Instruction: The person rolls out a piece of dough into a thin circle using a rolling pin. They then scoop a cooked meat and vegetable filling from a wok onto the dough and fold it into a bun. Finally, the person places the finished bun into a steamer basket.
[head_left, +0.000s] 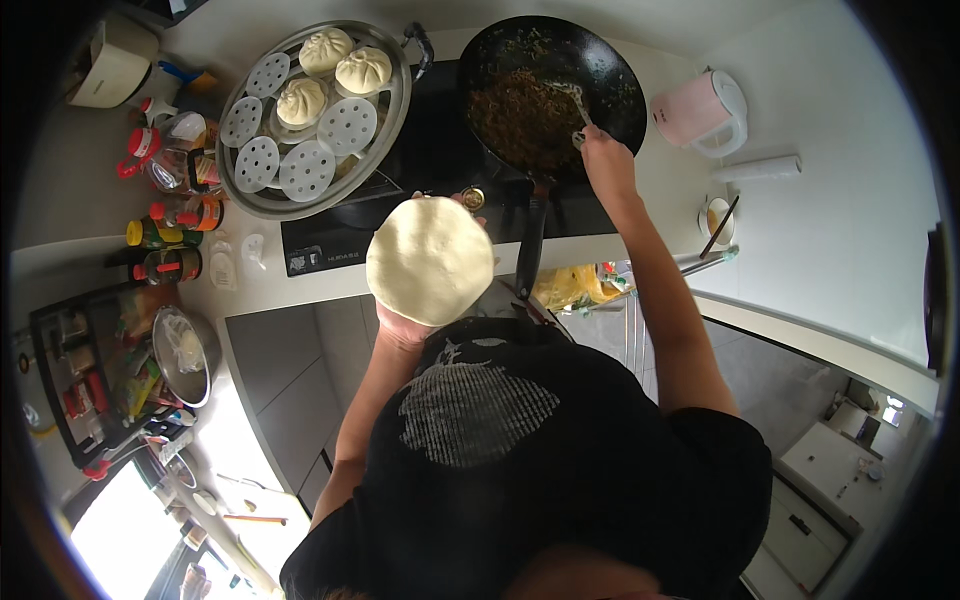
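Observation:
A flat round dough wrapper (430, 261) rests on the palm of my left hand (401, 328), which is mostly hidden under it. My right hand (607, 166) grips a metal spoon (574, 97) whose head lies in a black wok (615, 67). Dark brown chopped filling (517, 112) fills much of the wok's left and lower part. To the upper left stands a metal steamer tray (403, 97). Three pleated buns (301, 102) sit on it, beside several perforated white liners (307, 171) with nothing on them.
The wok's black handle (532, 247) juts over the counter edge between my arms. A pink electric kettle (697, 111) and a small bowl (712, 217) with a chopstick are on the right. Several seasoning bottles (171, 233) and a metal bowl (185, 375) line the left counter.

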